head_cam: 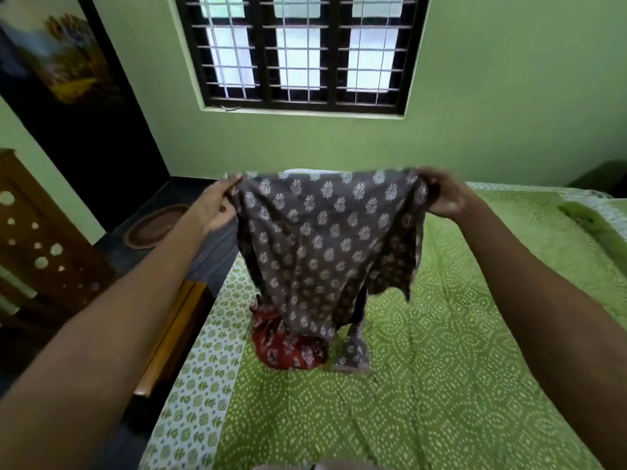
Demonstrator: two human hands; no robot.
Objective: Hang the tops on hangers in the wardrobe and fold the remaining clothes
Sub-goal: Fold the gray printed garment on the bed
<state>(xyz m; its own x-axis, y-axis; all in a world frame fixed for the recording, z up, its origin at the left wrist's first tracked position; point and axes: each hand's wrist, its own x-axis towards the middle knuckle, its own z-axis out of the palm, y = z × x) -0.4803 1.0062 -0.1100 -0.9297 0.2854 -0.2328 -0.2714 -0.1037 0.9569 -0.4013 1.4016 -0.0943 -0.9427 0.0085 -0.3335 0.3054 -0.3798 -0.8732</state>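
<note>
A person holds one grey printed garment (322, 245) up over a bed (458, 385), both arms stretched forward. The left hand (217, 206) grips the garment's top left corner, fingers curled round the cloth; the right hand (444, 196) pinches the top right corner, its fingers bunched into the fabric. The garment hangs spread between the two hands, its lower end trailing down to touch the bedcover. One red printed garment (288, 344) lies crumpled on the bed just behind that trailing end, partly hidden by the grey cloth. The bed carries a green dotted cover with a pale patterned border along its left edge. On the far wall, which is green, sits one barred window (302, 52) of three panes. To the left stand a dark doorway (84, 113) and one brown wooden cabinet (37, 239) with cut-out holes; one oval mat (156, 225) lies on the dark floor near the doorway.
</note>
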